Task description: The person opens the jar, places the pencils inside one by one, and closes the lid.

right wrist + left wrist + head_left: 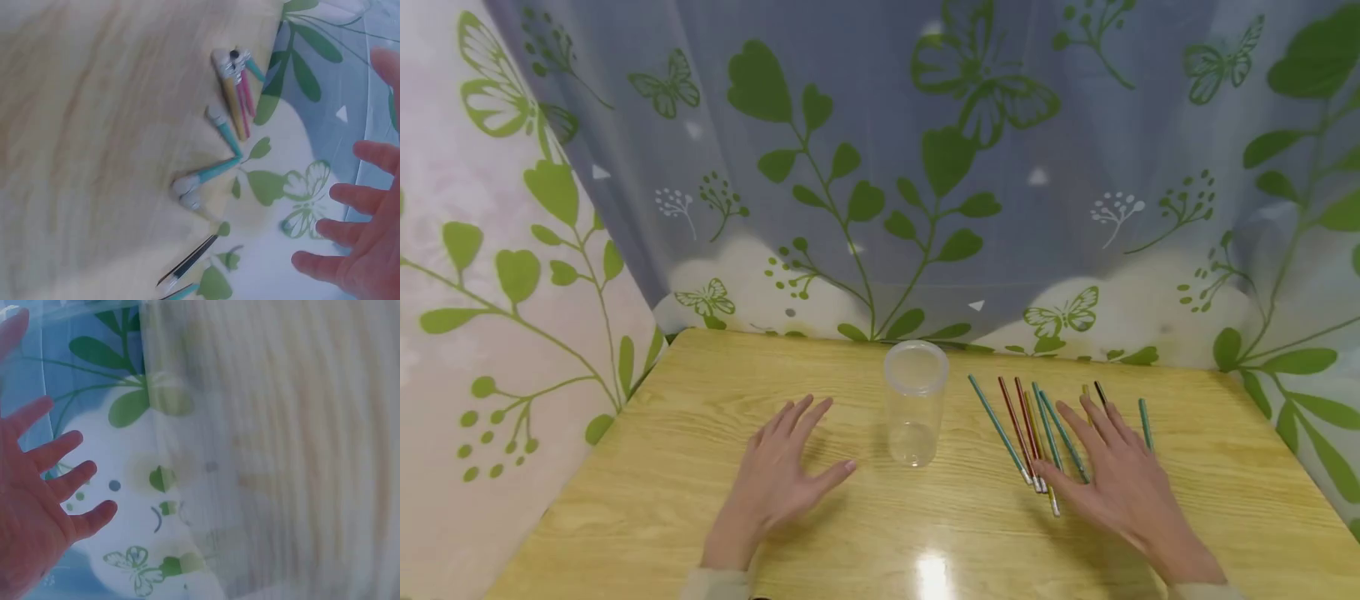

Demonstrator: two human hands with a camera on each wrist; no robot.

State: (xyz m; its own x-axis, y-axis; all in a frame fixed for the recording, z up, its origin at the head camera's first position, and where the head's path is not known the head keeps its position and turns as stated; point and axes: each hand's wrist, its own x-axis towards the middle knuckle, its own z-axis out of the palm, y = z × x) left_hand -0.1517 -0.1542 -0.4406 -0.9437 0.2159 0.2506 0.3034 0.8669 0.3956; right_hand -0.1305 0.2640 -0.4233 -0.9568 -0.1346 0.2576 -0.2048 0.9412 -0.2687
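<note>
A clear plastic cup (915, 417) stands upright near the middle of the wooden table. To its left, my left hand (782, 471) is held with fingers spread and thumb toward the cup, holding nothing; its palm also shows in the left wrist view. On the right lie several pencils (1000, 429) in teal, red and yellow, plus a black one (1100, 393), loosely fanned out. My right hand (1120, 487) is over the pencils with fingers extended, hiding part of them in the head view. In the right wrist view, that hand's fingers are spread and hold nothing.
A wooden table (647, 467) reaches back to a blue-grey curtain (850, 275) printed with green leaves and butterflies. A pale cloth (497, 375) with the same print hangs along the left side. Light glares off the table's front.
</note>
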